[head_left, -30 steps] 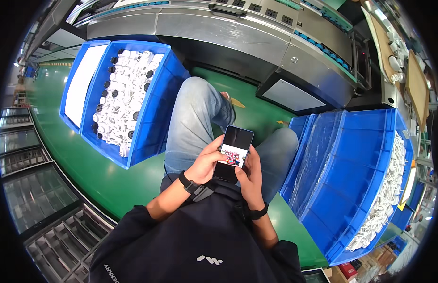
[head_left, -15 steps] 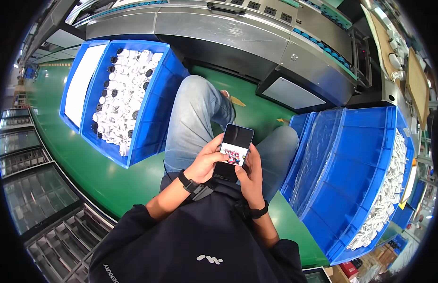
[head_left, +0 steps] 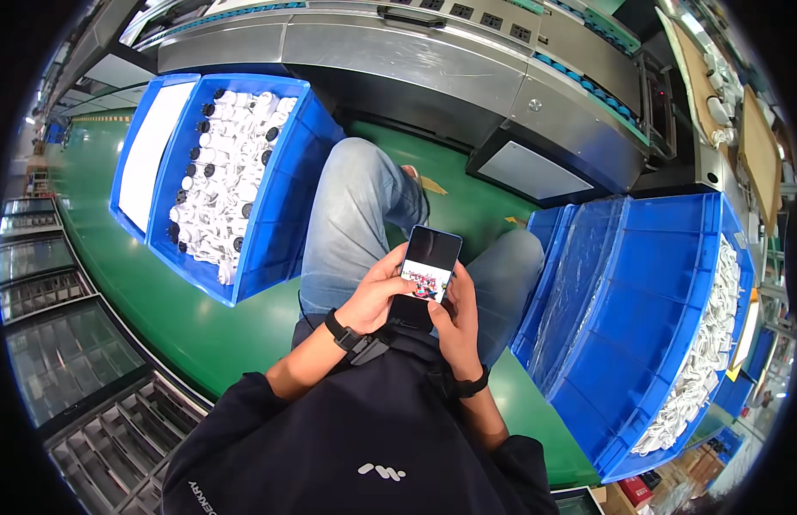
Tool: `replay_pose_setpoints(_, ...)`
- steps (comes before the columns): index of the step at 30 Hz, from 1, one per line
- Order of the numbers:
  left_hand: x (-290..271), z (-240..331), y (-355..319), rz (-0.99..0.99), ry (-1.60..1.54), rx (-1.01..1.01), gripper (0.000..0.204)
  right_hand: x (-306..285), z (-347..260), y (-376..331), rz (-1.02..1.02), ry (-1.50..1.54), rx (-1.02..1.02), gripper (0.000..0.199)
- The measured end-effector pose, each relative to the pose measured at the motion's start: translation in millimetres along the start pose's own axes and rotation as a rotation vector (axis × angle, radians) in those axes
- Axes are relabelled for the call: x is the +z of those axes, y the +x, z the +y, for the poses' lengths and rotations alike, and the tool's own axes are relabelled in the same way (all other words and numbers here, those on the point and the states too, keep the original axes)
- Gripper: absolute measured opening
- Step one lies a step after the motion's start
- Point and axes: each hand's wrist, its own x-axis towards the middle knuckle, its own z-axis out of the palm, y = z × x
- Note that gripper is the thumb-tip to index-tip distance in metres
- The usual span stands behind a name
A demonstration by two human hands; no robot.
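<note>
A smartphone (head_left: 433, 246) with a lit screen is held between my two hands, above my lap. The screen has a bright picture across its middle and black above and below it. My left hand (head_left: 374, 296) wraps the phone's left side, its thumb lying over the screen. From the other side my right hand (head_left: 458, 324) grips the lower right edge, with its thumb at the bottom of the picture. The fingers behind the phone are mostly hidden. Dark bands circle both wrists.
To my left stands a blue crate (head_left: 274, 184) full of white corded parts with black caps. On my right is another blue crate (head_left: 647, 300), with white parts (head_left: 699, 378) beyond its wall. A steel machine (head_left: 398, 64) runs ahead; racks (head_left: 115, 412) stand at lower left.
</note>
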Motion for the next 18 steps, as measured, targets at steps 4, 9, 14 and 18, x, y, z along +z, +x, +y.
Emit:
replay_pose_setpoints(4, 2.2, 2.0, -2.1, 0.019, 0.032, -0.011, 0.065, 0.7, 0.3, -0.2, 0.003, -0.01, -0.012, 0.073)
replay_pose_setpoints(9, 5.0, 1.9, -2.7, 0.032, 0.046, -0.027, 0.065, 0.0, -0.1, -0.4, -0.007, 0.012, 0.005, 0.073)
replay_pose_setpoints(14, 2.8, 2.1, -2.8, 0.009, 0.026, -0.015, 0.066, -0.5, 2.9, -0.9, -0.004, 0.012, -0.004, 0.072)
replay_pose_setpoints(18, -2.5, 0.2, -0.9, -0.008, -0.097, -0.032, 0.067, -1.2, 5.4, -1.1, -0.003, 0.009, -0.004, 0.072)
